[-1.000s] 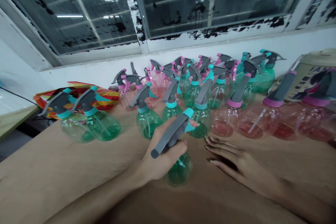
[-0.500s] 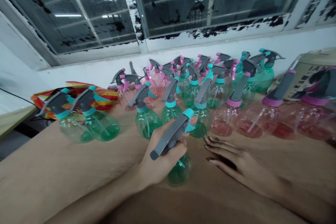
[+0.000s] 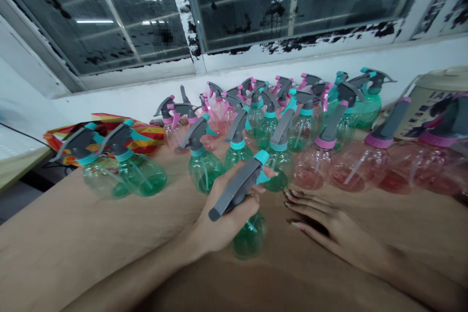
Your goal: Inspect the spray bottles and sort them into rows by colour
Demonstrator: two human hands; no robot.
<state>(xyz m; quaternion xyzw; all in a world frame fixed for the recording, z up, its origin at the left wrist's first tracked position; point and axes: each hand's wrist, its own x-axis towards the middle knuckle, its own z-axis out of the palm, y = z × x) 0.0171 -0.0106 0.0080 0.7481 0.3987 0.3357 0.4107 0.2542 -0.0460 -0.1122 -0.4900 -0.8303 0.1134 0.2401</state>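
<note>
My left hand [image 3: 223, 219] is closed around the neck of a green spray bottle [image 3: 249, 239] with a grey and turquoise trigger head. The bottle is near the front middle of the table, with green liquid inside; fingers hide its collar. My right hand [image 3: 329, 229] lies palm down on the wood to the right, fingers stretched out and holding nothing. Just beyond the hands are a green spray bottle [image 3: 278, 170], another green spray bottle [image 3: 205, 170] and a pink spray bottle [image 3: 310, 173].
Two green bottles [image 3: 142, 175] stand at the left before a red and yellow bag [image 3: 146, 131]. Several pink and green bottles crowd the back by the wall. Large pink bottles [image 3: 365, 168] line the right, near a beige printed container [image 3: 427, 102]. A window [image 3: 300, 0] is behind.
Almost nothing differs. My left hand keeps its grip on the green spray bottle, and my right hand stays flat on the table.
</note>
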